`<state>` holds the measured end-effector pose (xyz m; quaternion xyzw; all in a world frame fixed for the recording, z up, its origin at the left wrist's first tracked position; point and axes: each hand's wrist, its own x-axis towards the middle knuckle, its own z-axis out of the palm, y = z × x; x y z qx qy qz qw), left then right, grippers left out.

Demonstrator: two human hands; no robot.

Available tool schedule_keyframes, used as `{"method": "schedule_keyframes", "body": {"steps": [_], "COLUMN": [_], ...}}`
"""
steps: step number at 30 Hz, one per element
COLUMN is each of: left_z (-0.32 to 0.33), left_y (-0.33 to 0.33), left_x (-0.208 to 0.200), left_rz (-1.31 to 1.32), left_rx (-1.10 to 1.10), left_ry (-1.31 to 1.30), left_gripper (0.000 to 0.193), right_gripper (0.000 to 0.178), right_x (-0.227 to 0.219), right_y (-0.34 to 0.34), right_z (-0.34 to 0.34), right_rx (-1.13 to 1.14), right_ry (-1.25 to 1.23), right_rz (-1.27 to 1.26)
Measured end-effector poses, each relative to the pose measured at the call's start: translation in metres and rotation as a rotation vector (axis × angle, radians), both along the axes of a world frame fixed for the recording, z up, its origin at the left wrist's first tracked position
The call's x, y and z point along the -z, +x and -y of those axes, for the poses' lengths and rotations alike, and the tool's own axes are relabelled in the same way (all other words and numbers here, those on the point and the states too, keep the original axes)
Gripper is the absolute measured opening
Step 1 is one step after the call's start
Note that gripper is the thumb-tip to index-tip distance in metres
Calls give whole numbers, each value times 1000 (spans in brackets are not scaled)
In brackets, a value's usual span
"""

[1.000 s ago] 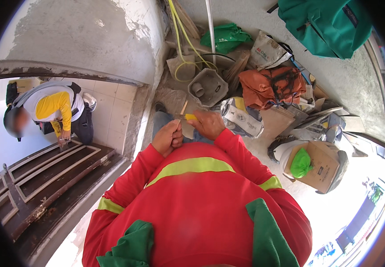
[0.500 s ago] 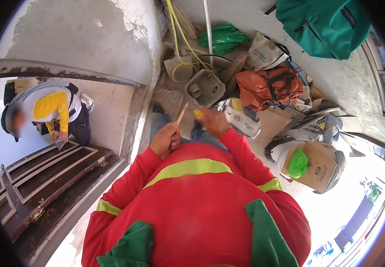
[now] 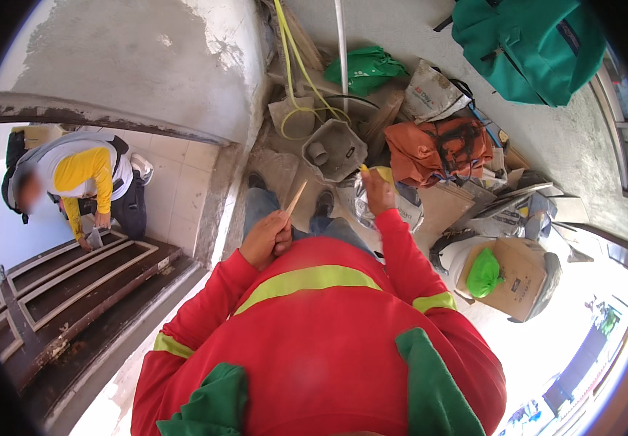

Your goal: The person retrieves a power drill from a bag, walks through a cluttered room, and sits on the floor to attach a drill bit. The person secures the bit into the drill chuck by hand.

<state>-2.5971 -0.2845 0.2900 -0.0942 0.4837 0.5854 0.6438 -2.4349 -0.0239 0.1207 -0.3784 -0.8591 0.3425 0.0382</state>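
Observation:
A thin, pale wooden stick (image 3: 297, 195) slants up from my left hand (image 3: 265, 240), whose fingers are wrapped round its lower end in front of my waist. My right hand (image 3: 379, 193) is off to the right, apart from the stick, closed on a small yellow object (image 3: 364, 168). Only a short end of that object shows past the fingers, so its kind is not clear. Behind the right hand, a white printed sack (image 3: 407, 211) leans among the clutter.
A grey plastic basin (image 3: 343, 149), an orange-brown tarp (image 3: 437, 149) and a green plastic bag (image 3: 365, 70) lie ahead. At right is a cardboard box (image 3: 521, 272); a teal backpack (image 3: 528, 51) hangs above. On the left, a co-worker (image 3: 85, 174) bends over a dark panelled door (image 3: 74, 305).
My right hand has moved away from the stick to the right, with the yellow object. The left hand keeps its hold on the stick. The co-worker's hands have shifted slightly along the door.

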Motion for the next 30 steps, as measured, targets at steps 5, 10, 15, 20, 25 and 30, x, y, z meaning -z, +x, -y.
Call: {"method": "schedule_keyframes", "body": {"steps": [5,10,15,20,25,30], "left_z": [-17,-20,-20,-23,-26,-25], "left_y": [1,1,-3,-4,-9,-13], "left_x": [2,5,6,-2,-4,5], "left_rz": [-251,-516,-546,-893,-166,-8], "left_rx": [51,145,169,301,68,-34], "left_ry": [-52,-13,-25,-58,74,78], "left_gripper": [26,25,22,23,30,26], "right_gripper": [33,21,20,19,19,27], "right_x": [-50,-103,-113,-112,-110,-104], "right_y": [-36,-68,-70,-74,-70,-65], "right_z": [34,62,62,65,59,58], "right_rx": [128,78,73,109,123,-173], "right_ry": [-843,-1045,-1140,-1118,-1262,-655], "right_rz": [-503,-496,-532,-508,-511,-551]}}
